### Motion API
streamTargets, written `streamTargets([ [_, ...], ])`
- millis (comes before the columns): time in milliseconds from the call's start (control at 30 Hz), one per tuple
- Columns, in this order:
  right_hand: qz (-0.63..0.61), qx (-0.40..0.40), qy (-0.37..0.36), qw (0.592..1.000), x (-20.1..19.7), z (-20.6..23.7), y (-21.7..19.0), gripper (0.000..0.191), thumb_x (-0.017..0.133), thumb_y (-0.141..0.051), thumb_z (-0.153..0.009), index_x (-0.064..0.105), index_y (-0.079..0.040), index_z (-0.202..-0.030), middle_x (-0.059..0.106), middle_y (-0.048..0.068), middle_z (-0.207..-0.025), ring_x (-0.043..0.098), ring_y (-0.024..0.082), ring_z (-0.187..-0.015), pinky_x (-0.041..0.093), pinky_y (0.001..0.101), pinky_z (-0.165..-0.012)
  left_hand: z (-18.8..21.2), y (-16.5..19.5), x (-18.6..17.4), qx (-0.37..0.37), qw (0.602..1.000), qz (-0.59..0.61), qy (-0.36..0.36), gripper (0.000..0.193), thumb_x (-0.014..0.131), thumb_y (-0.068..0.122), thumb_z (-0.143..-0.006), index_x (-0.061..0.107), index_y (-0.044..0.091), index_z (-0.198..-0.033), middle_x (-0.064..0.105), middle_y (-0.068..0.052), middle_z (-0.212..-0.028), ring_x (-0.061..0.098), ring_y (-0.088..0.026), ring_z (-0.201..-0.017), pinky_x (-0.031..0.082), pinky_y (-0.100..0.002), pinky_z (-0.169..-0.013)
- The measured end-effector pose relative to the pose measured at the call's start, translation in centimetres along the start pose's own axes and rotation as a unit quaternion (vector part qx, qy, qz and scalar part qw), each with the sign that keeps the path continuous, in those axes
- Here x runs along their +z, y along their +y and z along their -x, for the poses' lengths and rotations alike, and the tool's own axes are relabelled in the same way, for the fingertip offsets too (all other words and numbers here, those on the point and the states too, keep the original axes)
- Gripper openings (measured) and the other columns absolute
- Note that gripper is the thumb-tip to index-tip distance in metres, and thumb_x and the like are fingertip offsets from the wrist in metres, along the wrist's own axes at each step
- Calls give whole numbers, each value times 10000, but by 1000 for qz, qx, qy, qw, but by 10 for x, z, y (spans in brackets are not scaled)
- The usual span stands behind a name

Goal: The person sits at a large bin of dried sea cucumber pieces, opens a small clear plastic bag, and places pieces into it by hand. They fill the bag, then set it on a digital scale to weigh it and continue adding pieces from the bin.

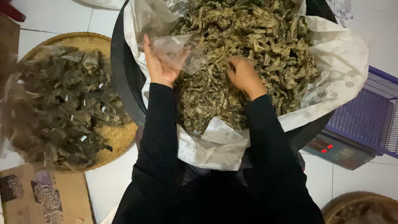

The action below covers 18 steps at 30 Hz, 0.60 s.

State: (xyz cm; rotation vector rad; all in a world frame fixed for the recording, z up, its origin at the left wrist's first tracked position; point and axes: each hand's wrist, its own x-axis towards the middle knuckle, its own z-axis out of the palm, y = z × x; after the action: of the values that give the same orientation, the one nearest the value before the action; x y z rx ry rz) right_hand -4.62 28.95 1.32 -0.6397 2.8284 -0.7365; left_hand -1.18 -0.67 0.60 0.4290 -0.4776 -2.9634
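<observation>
Your left hand [159, 66] pinches a clear bag [179, 52]; right hand [244, 74] clenches dried leaves [253, 45]. Bag could slip, leaves spill past fingers.

Light falls soft and even from overhead, bright on the white floor tiles [107, 182] and the plastic liner [340, 62], which glares a little. The black sleeves [265, 149] lose all detail. The left tray [62, 108] smears with motion blur; the centre stays fairly sharp.
</observation>
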Motion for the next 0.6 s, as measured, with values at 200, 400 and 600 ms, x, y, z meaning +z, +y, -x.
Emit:
streamTargets([
  [200,-172,-19,90,981,-48,16,-48,353,711,-47,-946,611,-40,-1284,704,144,-1227,688,267,-1041,566,422,-877,6,-5,16,-5,999,-18,35,1206,760,637,-733,44,240,-1618,33,-243,-1653,311,-566,-1461,439,-741,-1100],
  [400,-394,-112,151,900,-94,62,-91,238,704,-7,-1038,690,-62,-1269,717,98,-1193,688,158,-1026,589,307,-906,1,-18,19,-23,994,-66,82,1270,798,685,-663,54,271,-1605,103,-255,-1644,292,-559,-1458,396,-752,-1099],
  [600,-126,-213,164,955,-83,54,-128,232,731,-48,-985,729,-18,-1215,742,139,-1214,729,254,-1071,584,378,-929,-11,-28,4,-58,995,-71,39,1223,710,707,-708,82,161,-1604,236,-299,-1615,361,-511,-1457,385,-692,-1116],
])
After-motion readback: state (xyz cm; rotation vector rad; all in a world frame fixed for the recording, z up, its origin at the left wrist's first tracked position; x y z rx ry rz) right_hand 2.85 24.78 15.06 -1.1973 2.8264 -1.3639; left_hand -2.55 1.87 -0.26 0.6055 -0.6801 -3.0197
